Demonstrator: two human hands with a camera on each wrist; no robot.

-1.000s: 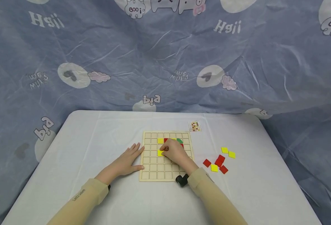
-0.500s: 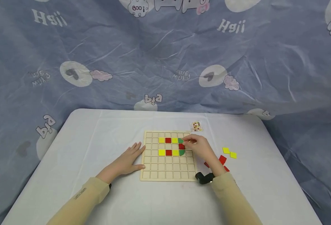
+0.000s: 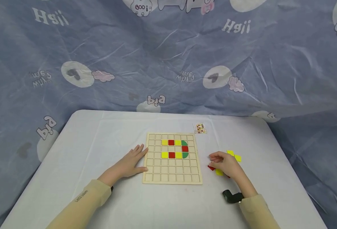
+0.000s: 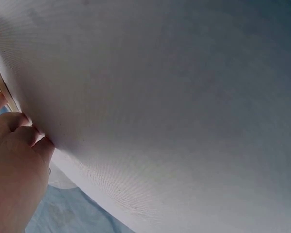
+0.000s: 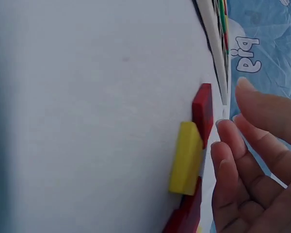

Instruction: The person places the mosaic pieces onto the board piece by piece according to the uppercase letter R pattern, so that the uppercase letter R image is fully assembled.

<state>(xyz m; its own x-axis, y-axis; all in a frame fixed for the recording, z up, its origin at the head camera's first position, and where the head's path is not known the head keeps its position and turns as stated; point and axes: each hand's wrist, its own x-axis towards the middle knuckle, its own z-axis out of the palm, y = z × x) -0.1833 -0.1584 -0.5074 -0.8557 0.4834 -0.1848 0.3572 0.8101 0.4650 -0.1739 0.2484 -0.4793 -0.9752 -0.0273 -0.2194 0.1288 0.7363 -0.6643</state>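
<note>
A pale wooden grid board (image 3: 172,178) lies on the table. Yellow square tiles (image 3: 164,155), red square tiles (image 3: 172,155) and green rounded tiles (image 3: 184,155) fill some of its cells in two rows, with a red tile (image 3: 184,149) between the green ones. My left hand (image 3: 127,163) rests flat at the board's left edge, fingers spread and fingertips on its rim. To the right of the board, my right hand (image 3: 227,163) hovers over loose tiles and partly hides them. In the right wrist view its fingers and thumb are apart, with nothing between them, beside a red tile (image 5: 202,109) and a yellow tile (image 5: 185,160).
A small card with a coloured grid pattern (image 3: 200,128) lies beyond the board's far right corner. Two yellow tiles (image 3: 237,158) show past my right hand. The white table (image 3: 114,127) ends at a blue printed cloth (image 3: 168,63) behind.
My right hand leaves the board's near row, passes over its right side and comes to the loose tiles. The row it covered now shows yellow, red, yellow and green tiles. My left hand stays put.
</note>
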